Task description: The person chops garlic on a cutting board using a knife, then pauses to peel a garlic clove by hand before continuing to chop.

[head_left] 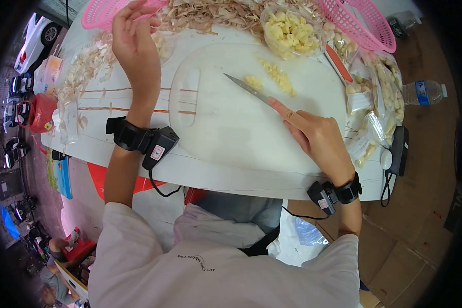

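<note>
While the right hand (315, 136) is clamped round the handle of a kitchen knife (246, 87) above the cutting board (231, 136), the left hand (135, 41) is raised past the board's far left corner, fingers loosely spread, nothing visible in it. From the right hand, the blade's long axis slants toward the board's far left. Chopped garlic (278, 78) lies on the board just beyond the blade, its strip roughly parallel to it, the right hand nearer. Peeled garlic cloves (291, 32) fill a clear tub (270, 47) at the board's far edge.
</note>
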Demonstrator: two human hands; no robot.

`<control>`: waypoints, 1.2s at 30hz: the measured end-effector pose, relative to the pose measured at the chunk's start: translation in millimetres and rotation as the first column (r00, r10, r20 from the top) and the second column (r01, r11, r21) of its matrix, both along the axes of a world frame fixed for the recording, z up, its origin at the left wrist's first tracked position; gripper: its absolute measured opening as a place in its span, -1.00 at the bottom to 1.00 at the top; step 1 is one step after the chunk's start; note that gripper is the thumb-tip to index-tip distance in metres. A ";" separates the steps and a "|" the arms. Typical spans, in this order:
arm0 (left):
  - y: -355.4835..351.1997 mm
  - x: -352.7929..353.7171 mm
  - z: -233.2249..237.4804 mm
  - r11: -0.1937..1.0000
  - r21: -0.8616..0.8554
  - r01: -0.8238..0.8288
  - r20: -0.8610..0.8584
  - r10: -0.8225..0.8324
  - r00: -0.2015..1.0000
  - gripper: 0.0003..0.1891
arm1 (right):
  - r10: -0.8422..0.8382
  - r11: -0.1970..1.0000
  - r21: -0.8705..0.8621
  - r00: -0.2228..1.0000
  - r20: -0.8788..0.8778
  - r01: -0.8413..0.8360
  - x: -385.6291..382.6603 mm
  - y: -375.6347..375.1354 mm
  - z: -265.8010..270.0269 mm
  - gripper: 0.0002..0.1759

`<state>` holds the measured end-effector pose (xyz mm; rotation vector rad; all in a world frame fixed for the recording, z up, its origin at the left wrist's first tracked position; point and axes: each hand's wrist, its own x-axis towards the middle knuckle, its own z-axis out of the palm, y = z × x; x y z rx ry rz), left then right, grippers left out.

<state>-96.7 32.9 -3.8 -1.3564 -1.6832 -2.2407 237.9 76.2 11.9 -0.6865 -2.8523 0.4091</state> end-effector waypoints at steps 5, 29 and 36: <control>0.1 0.0 -1.4 1.000 -0.017 0.014 -0.004 -0.014 1.000 -0.66 | -0.074 0.984 -0.172 0.989 -0.129 0.051 3.5 0.8 1.4 -0.37; -4.4 20.1 7.3 0.993 -0.004 -0.119 -0.237 0.115 0.965 -0.74 | -0.051 0.996 -0.074 0.999 0.014 0.052 1.7 -1.0 1.5 -0.30; -6.3 21.4 4.9 0.993 0.019 -0.118 -0.419 0.116 0.900 -0.76 | -0.089 0.988 -0.135 0.993 -0.073 0.079 0.0 -0.4 0.1 -0.27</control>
